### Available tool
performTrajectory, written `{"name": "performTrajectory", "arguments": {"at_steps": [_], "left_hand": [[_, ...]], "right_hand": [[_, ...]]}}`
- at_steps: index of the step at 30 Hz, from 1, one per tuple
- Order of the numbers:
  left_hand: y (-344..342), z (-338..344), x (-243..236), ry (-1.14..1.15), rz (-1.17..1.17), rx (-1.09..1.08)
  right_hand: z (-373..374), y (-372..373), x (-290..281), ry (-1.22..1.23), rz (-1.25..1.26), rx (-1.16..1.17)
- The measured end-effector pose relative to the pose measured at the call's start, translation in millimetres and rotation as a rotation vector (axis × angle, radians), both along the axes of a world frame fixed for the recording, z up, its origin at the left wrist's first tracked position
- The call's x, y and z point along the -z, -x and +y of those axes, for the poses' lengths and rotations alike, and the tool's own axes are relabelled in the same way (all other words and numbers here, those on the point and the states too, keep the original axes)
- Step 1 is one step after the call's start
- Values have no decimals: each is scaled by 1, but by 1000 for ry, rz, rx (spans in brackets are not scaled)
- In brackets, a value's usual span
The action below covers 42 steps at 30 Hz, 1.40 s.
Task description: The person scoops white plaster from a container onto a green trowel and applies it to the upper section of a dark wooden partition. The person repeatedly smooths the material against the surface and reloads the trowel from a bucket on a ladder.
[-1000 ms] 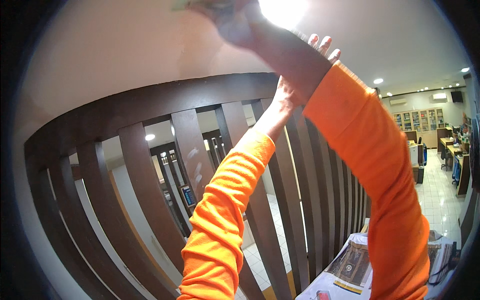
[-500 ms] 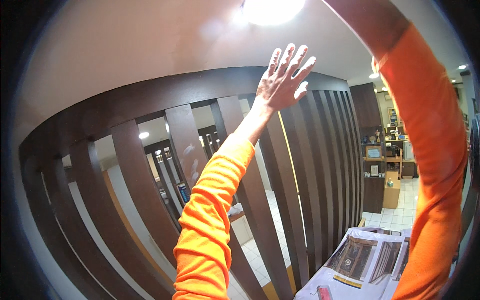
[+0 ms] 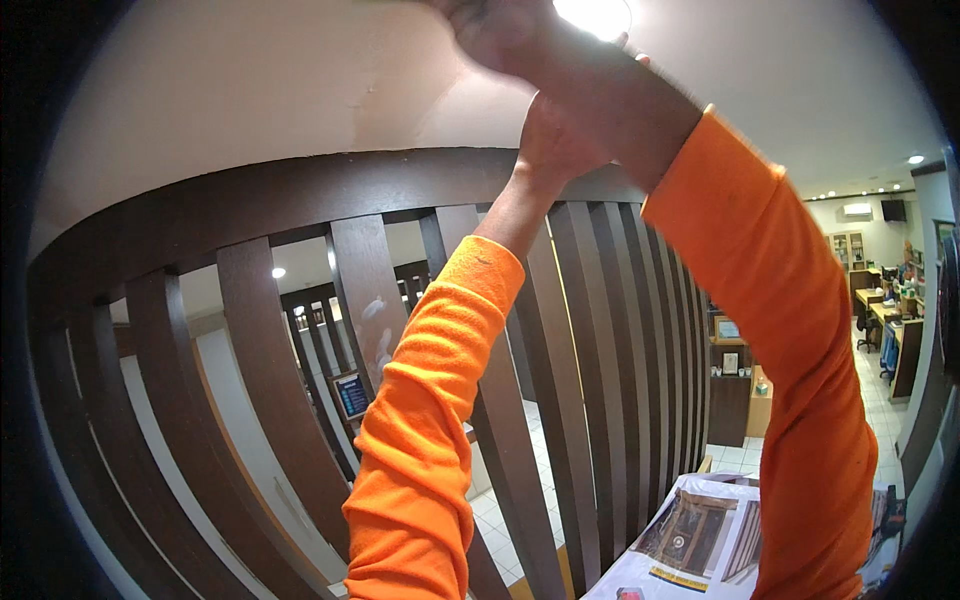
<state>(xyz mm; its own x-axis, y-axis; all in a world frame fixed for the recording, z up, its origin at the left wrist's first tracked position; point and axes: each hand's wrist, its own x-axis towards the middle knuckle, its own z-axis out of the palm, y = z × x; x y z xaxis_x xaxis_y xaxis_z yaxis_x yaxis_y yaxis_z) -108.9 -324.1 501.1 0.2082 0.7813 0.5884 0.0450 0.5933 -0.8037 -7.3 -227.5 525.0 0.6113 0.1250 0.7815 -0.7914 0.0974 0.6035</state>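
Both arms, in orange sleeves, reach up toward the white ceiling beside a bright round light. My left hand is raised beneath the light, largely hidden by my right forearm; a couple of outstretched fingertips show above it. My right hand crosses left in front of the light at the top edge. It is blurred and its fingers are cut off or smeared, so I cannot tell what it holds, if anything.
A dark wooden slatted screen curves across the view. At lower right lies a white printed sheet with pictures. Behind, to the right, are a shelf unit, desks with chairs, and a tiled aisle.
My right hand has swung from the upper right back leftward across the light, and now covers much of my left hand, which was in full view with spread fingers half a second ago.
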Motion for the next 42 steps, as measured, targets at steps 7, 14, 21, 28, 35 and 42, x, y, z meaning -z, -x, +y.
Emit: {"name": "performTrajectory", "arguments": {"at_steps": [7, 14, 21, 28, 35, 42], "left_hand": [[-6, -18, 13, -13, 335, -347], [-25, 3, 4, -64, 321, -219], [-34, 45, -1, -51, 389, -16], [-18, 71, -12, -58, 369, 46], [-9, 78, -34, -112, 435, 167], [-57, 44, -27, -102, 673, 209]], "right_hand": [[55, -19, 5, 171, -94, 176], [148, -35, 39, 451, -267, 279], [228, -7, 138, 531, -153, 699], [248, -23, 282, 78, -518, -894], [235, -25, 376, 534, -478, -647], [222, 8, 420, 821, -528, -255]]}}
